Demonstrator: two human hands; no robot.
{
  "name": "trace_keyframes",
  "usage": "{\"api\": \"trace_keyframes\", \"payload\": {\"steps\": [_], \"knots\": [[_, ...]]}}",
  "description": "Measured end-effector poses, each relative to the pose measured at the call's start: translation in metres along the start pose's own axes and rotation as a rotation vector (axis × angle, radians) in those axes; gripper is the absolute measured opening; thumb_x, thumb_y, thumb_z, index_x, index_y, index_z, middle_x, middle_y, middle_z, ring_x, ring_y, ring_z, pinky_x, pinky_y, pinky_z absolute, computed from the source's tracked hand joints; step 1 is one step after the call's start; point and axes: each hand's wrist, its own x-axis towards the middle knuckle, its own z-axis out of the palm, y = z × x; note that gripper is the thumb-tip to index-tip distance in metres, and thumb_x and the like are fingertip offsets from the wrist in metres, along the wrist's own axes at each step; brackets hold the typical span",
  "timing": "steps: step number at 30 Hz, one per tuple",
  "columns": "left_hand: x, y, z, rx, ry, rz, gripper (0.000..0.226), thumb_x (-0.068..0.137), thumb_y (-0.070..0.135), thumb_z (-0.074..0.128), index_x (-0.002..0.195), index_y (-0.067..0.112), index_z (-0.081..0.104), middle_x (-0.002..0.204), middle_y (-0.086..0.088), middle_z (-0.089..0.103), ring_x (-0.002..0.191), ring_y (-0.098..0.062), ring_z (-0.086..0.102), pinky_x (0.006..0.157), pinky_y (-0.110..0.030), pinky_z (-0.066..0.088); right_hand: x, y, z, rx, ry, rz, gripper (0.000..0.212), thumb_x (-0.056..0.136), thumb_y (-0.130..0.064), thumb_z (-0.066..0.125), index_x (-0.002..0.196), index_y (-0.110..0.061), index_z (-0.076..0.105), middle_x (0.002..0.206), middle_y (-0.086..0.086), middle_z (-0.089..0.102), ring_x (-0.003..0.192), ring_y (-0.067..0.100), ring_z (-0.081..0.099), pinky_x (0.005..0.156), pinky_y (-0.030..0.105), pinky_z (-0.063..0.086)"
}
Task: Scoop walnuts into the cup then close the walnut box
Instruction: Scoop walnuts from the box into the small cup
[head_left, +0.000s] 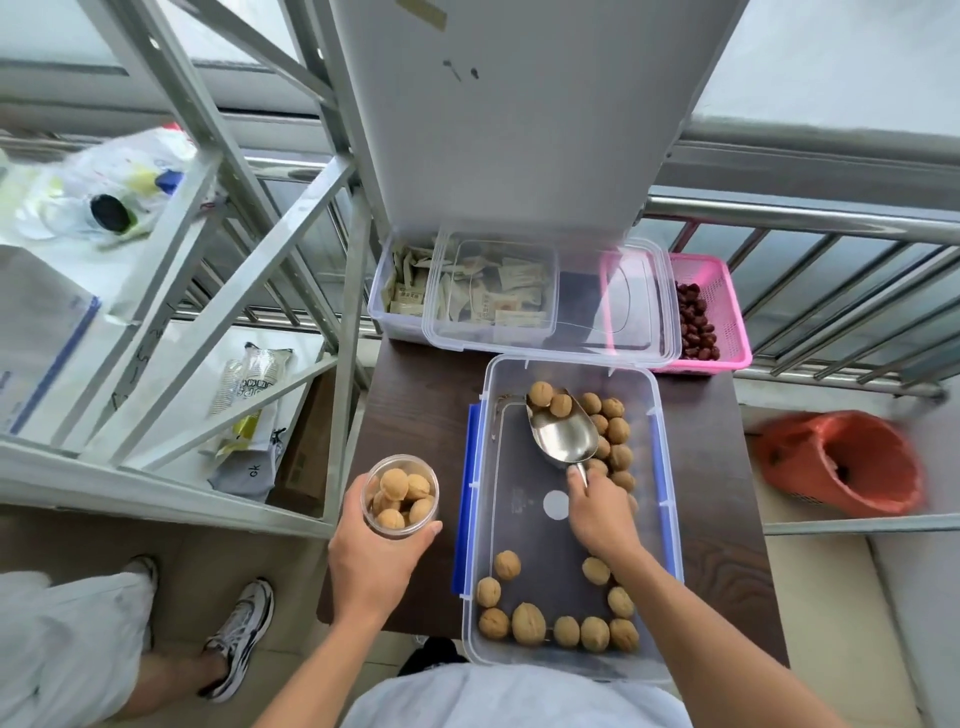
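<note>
Holding a metal scoop (563, 434) by its short handle, the right hand (602, 514) is closed around it inside the open walnut box (660, 519), fingers curled tight. Two walnuts (550, 399) are sitting at the far end of the scoop's bowl. The scoop is lying low in the far part of the box, beside a line of loose walnuts running down the box's right wall. More walnuts are lying in a row along the near wall and up the near corners; the middle of the box floor is showing bare.

The left hand (371, 556) is wrapping around a clear round cup (400, 493), gripping it from below and holding it upright just left of the box, over the left edge of the dark wood bench (415, 415). The cup is already holding several walnuts, nearly to its rim.

At the far end of the bench, a clear lid (618, 312) is resting across a tub of paper sachets (410, 291) and a pink basket (722, 312) of dark red fruit. An orange bin (841, 462) is standing on the floor to the right.
</note>
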Motion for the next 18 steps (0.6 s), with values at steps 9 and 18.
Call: {"api": "trace_keyframes", "payload": {"steps": [9, 18], "knots": [[-0.005, 0.008, -0.004, -0.026, 0.007, 0.032, 0.08, 0.058, 0.022, 0.098, 0.114, 0.049, 0.047, 0.103, 0.033, 0.057, 0.093, 0.016, 0.056, 0.077, -0.003, 0.037, -0.01, 0.006, 0.004, 0.15, 0.095, -0.135, 0.04, 0.102, -0.041, 0.04, 0.077, -0.013, 0.053, 0.07, 0.003, 0.06, 0.066, 0.022, 0.057, 0.065, 0.05, 0.051], [-0.002, 0.001, -0.003, 0.044, -0.024, 0.058, 0.089, 0.055, 0.033, 0.098, 0.129, 0.041, 0.051, 0.116, 0.023, 0.062, 0.109, -0.002, 0.061, 0.091, -0.023, 0.052, -0.03, 0.006, -0.06, 0.036, -0.029, -0.321, 0.031, 0.098, -0.035, 0.056, 0.072, -0.02, 0.063, 0.057, 0.0, 0.06, 0.056, 0.013, 0.055, 0.055, 0.035, 0.044]]}}
